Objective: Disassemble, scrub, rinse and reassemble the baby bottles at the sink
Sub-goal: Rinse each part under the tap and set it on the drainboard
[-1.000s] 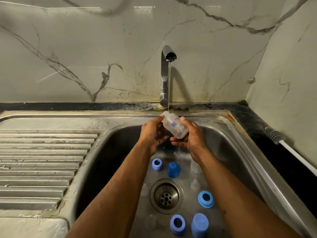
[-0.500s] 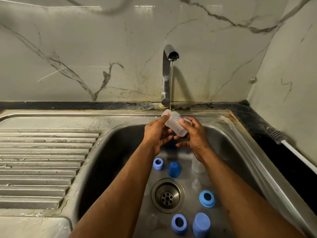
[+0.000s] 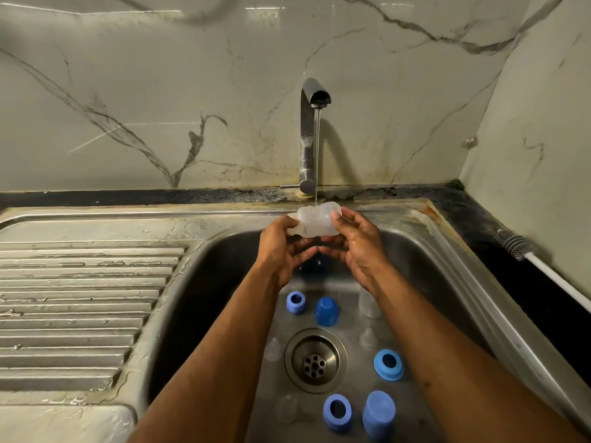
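Clear bottle (image 3: 315,222) lies sideways under the tap stream; blue rings, caps below.

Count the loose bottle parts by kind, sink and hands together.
Blue plastic collar rings: 3
Blue plastic caps: 2
Clear plastic bottle bodies: 2
Clear silicone nipples: 2 distinct, others too faint
Total: 9

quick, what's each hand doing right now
Left hand: grips the left end of the clear bottle under the running tap.
Right hand: grips the same bottle's right end.
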